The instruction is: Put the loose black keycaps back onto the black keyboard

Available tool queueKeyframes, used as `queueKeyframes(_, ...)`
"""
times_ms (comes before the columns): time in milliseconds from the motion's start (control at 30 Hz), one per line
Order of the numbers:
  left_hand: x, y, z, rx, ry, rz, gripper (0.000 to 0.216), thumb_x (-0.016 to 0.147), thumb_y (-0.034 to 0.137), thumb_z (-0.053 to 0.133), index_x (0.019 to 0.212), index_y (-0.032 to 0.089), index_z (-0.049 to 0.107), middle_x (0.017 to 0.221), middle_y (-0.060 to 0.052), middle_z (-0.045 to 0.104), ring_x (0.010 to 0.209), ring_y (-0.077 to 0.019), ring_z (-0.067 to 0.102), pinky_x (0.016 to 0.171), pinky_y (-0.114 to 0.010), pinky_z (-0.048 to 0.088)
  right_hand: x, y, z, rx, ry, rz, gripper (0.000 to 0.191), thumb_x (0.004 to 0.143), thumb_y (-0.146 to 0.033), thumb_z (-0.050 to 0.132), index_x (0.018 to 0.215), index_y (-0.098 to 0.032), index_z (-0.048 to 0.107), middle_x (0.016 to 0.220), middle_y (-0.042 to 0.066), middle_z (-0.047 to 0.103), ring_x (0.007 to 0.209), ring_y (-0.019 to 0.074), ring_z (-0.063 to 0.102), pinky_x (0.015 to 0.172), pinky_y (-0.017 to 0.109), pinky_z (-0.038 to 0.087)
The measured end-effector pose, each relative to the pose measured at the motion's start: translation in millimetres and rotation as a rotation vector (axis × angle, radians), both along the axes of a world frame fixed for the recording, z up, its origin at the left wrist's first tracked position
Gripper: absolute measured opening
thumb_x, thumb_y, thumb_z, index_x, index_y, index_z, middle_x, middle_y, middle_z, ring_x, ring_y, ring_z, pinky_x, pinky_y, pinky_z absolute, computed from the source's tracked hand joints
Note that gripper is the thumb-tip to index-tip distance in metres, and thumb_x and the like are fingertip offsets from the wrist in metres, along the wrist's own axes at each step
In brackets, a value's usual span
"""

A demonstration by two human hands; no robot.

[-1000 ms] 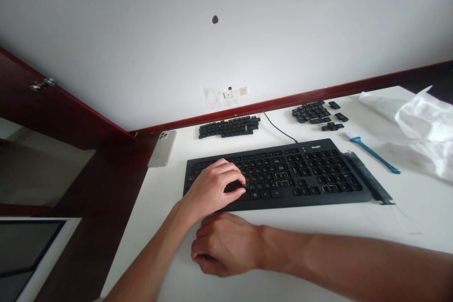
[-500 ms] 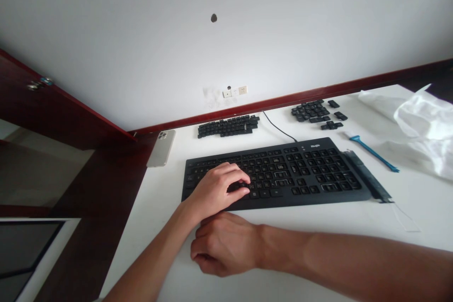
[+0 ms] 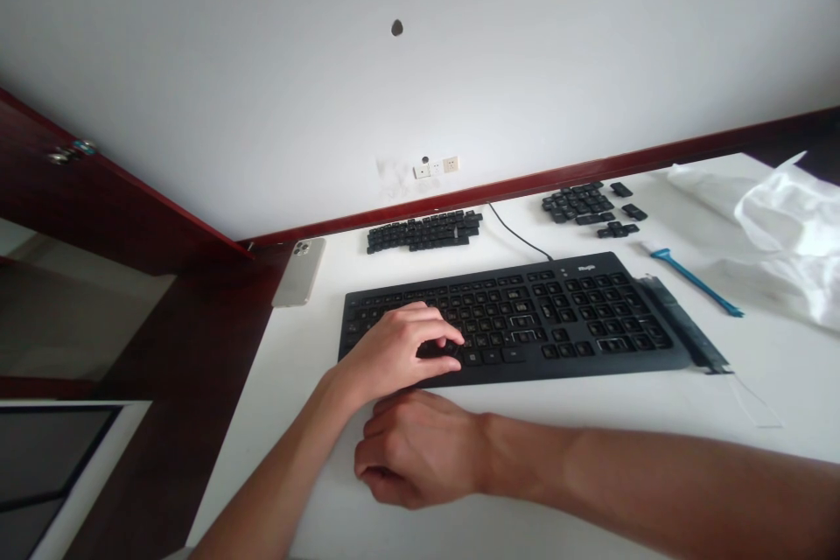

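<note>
Keyboard point(image 3: 525, 315) sits mid-table point(image 3: 656, 420). Left hand point(image 3: 400, 346) curls on its near-left keys, fingertips pinching or pressing one key; can't tell which. Right hand point(image 3: 420, 451) rests fisted, empty, near edge. Risk: off-centre force cocks the cap, snaps a clip.

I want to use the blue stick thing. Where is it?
In the head view, the blue tool lies on the white table at the right, between the keyboard and the crumpled white plastic bag.
</note>
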State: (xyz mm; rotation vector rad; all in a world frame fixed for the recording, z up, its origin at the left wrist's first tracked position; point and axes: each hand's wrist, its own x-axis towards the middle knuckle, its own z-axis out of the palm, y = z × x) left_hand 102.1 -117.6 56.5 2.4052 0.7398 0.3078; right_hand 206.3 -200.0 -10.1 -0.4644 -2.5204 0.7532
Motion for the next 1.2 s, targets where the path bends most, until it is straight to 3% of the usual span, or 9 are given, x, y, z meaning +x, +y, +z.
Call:
queueKeyframes(167,-0.7,0.5,-3.0,0.022,-0.020,0.004,0.018,0.094,0.036,0.076,0.103,0.021,0.076,0.088,-0.001,0.071,0.089,-0.0163,0.064,0.085,-0.029,0.051,0.5,-0.3,1.1,0.005,-0.006,-0.005,0.014,0.095,-0.029,0.062,0.088,-0.021,0.072,0.078,-0.002,0.072,0.066,0.0154,0.057,0.063,0.031,0.040)
queueKeyframes(367,-0.9,0.8,-1.9,0.092,-0.046,0.001,0.014,0.096,0.029,0.072,0.108,0.023,0.077,0.103,-0.004,0.074,0.098,-0.0175,0.066,0.094,-0.032,0.053,0.6,0.4,3.4,0.006,-0.037,0.004,0.014,0.095,-0.029,0.063,0.089,-0.021,0.073,0.078,-0.001,0.072,0.067,0.0152,0.058,0.062,0.031,0.040)
queueKeyframes(600,-2.9,0.0,8.5,0.018,-0.075,0.028,0.023,0.095,0.015,0.066,0.115,0.024,0.073,0.109,-0.003,0.073,0.103,-0.0162,0.067,0.098,-0.031,0.055,2.1,0.0,1.6,0.013,-0.029,-0.001,0.017,0.098,-0.031,0.058,0.091,-0.023,0.071,0.080,-0.002,0.071,0.070,0.0155,0.058,0.062,0.032,0.040)
queueKeyframes(700,-6.2,2.6,12.1,0.002,-0.054,0.056,0.020,0.091,0.012,0.067,0.108,0.023,0.071,0.109,-0.002,0.074,0.103,-0.0170,0.067,0.098,-0.032,0.055,3.5,1.0,7.7,-0.004,-0.042,0.005,0.018,0.099,-0.031,0.058,0.087,-0.023,0.070,0.078,-0.002,0.070,0.070,0.0164,0.058,0.063,0.032,0.041)
queueKeyframes(833,-10.1,7.6,13.3,0.028,-0.020,0.036,0.010,0.093,0.014,0.066,0.095,0.022,0.071,0.106,-0.002,0.075,0.105,-0.0185,0.067,0.098,-0.034,0.054,3.6,1.6,11.8,-0.014,-0.047,0.015,0.019,0.099,-0.031,0.058,0.087,-0.022,0.070,0.078,-0.001,0.070,0.073,0.0175,0.059,0.064,0.032,0.042)
queueKeyframes(1200,-14.9,9.3,14.0,0.080,0.048,0.023,0.004,0.094,0.023,0.071,0.096,0.022,0.075,0.104,-0.003,0.075,0.101,-0.0194,0.066,0.092,-0.034,0.053,4.2,2.6,13.2,-0.013,-0.044,0.028,0.019,0.100,-0.029,0.057,0.087,-0.021,0.069,0.078,0.001,0.070,0.073,0.0176,0.058,0.068,0.031,0.042)
